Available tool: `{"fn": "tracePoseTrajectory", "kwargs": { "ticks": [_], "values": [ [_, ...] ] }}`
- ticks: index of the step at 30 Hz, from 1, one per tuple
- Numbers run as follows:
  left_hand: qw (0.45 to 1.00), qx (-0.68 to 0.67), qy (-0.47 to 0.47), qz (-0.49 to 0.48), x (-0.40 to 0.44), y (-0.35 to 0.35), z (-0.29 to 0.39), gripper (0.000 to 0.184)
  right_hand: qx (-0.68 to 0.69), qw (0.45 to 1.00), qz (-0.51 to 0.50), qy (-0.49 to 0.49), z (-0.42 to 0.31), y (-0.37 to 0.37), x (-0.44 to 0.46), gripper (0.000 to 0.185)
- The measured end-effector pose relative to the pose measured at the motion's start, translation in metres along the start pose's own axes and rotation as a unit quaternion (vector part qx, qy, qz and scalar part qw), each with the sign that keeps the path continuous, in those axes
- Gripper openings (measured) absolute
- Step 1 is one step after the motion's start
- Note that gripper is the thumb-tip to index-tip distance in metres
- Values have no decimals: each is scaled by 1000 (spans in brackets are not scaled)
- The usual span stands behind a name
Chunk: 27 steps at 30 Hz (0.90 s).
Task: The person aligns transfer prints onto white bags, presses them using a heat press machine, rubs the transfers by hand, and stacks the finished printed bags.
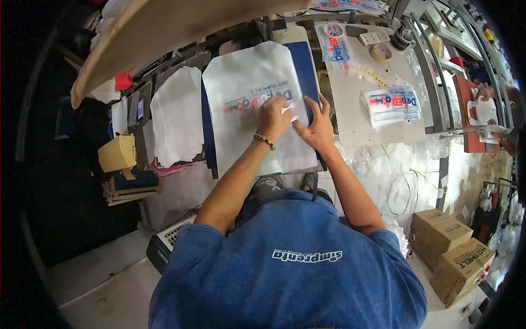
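Note:
A white sheet with cut top corners (241, 140) lies on a blue board (304, 63) in front of me. It carries red and blue printing that reads "DepED". My left hand (274, 118), with a beaded bracelet at the wrist, is closed on a crumpled white piece (289, 108) over the printing. Whether that piece is paper, cloth or plastic, I cannot tell. My right hand (318, 127) rests with fingers apart at the right edge of the sheet, its thumb on the white surface.
At right, a pale table (353, 120) bears a stack of printed plastic bags (392, 107), a tape roll (380, 53) and a power strip (374, 38). Another white sheet (176, 118) lies left. A curved brown panel (164, 33) crosses the top. Cardboard boxes (461, 263) stand lower right. Another person's hand (485, 94) shows far right.

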State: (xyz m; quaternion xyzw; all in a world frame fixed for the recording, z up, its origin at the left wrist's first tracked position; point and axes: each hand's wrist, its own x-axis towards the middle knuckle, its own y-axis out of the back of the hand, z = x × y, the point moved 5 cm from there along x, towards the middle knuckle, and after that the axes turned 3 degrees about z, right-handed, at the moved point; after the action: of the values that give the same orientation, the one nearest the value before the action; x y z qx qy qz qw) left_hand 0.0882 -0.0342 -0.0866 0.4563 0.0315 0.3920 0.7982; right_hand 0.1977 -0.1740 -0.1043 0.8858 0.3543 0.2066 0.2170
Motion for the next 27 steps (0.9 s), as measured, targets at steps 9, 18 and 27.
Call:
{"fn": "tracePoseTrajectory", "kwargs": {
  "ticks": [9,18,27],
  "values": [
    [1000,-18,3,23,0,-7,-5,14,4,1000,-12,-14,-1,-1,0,76],
    [1000,-5,-11,-20,22,18,-27,16,-31,999,5,6,2,-2,-2,79],
    [976,57,-203,57,-8,48,-7,12,-23,1000,8,-8,-1,1,-2,78]
  ]
}}
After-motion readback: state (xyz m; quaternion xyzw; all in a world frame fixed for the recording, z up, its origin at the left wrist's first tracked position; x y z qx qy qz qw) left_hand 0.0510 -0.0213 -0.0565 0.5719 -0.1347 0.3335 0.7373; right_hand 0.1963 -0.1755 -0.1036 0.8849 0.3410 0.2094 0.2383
